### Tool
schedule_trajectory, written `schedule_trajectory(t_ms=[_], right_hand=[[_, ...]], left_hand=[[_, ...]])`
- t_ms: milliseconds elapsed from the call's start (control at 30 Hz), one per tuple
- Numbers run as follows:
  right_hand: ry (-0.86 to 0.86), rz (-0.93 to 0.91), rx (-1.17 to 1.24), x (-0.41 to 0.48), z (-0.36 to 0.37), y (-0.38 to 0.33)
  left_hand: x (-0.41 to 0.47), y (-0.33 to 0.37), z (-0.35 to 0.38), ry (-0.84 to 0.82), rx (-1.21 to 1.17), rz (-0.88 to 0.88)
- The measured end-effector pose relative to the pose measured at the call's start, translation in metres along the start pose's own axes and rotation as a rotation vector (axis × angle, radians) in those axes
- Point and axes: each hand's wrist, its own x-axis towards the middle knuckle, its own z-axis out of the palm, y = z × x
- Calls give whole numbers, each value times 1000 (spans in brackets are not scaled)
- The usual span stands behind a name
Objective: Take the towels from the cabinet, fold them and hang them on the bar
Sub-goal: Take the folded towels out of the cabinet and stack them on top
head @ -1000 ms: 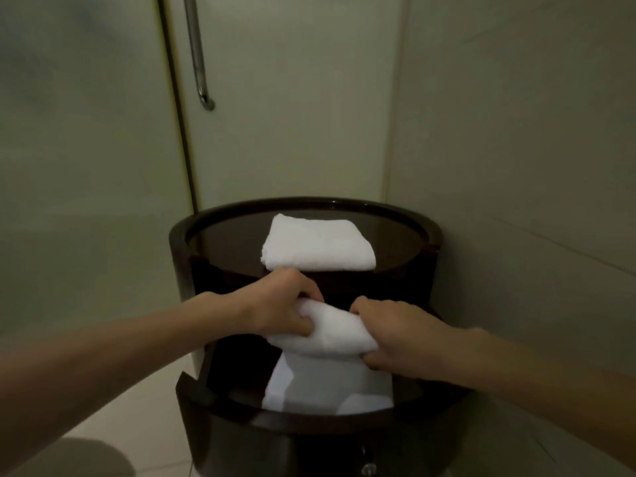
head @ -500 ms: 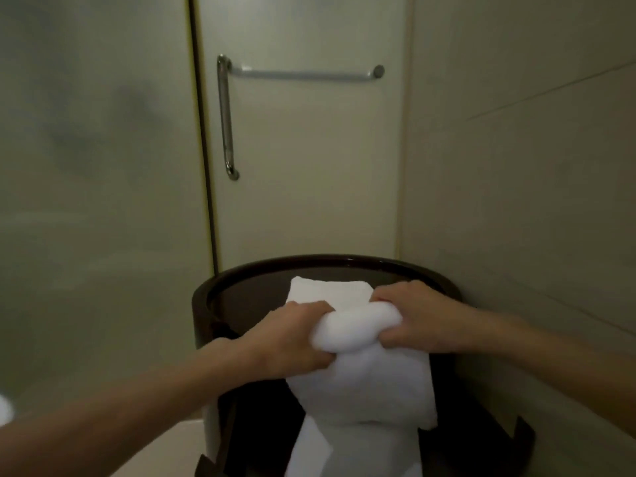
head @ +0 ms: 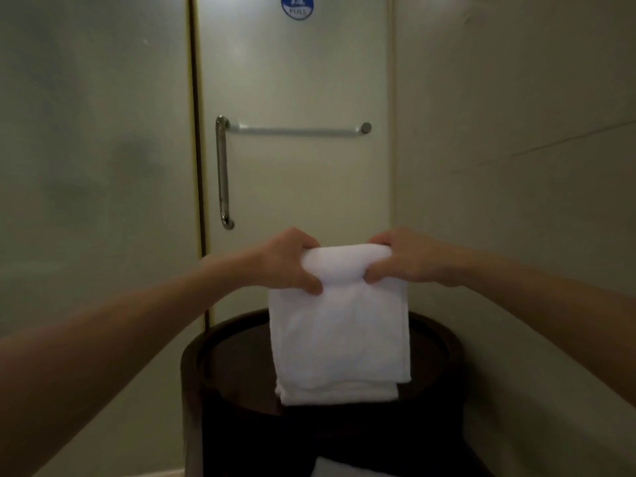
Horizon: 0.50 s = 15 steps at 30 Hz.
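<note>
towel hangs gripped between left hand, right hand

Bathroom: frosted panel, door with towel bar, tiled wall

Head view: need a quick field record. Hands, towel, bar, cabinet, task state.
left hand: grips the top left of the white cloth towel
right hand: grips its top right
towel: held up, hanging in folded layers in front of the round dark-brown cabinet
horizontal metal bar: on the pale door, above the hands, nothing on it
vertical metal handle: at the bar's left end
task state: towel not yet hung
</note>
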Motion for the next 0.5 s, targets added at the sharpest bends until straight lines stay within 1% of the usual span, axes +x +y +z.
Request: schedule_trajectory(t_ms=[100, 233, 333, 433, 500], right_hand=[[109, -35, -20, 21, -2, 4], [285, -80, -44, 49, 6, 12], [369, -113, -71, 63, 23, 23], [398, -159, -170, 64, 51, 42], [355, -166, -243, 59, 74, 54]], left_hand=[[21, -7, -3, 93, 52, -1], [48, -23, -6, 262, 58, 9], [61, -34, 10, 356, 118, -7], [63, -48, 43, 379, 198, 0], [58, -59, 68, 324, 261, 23]])
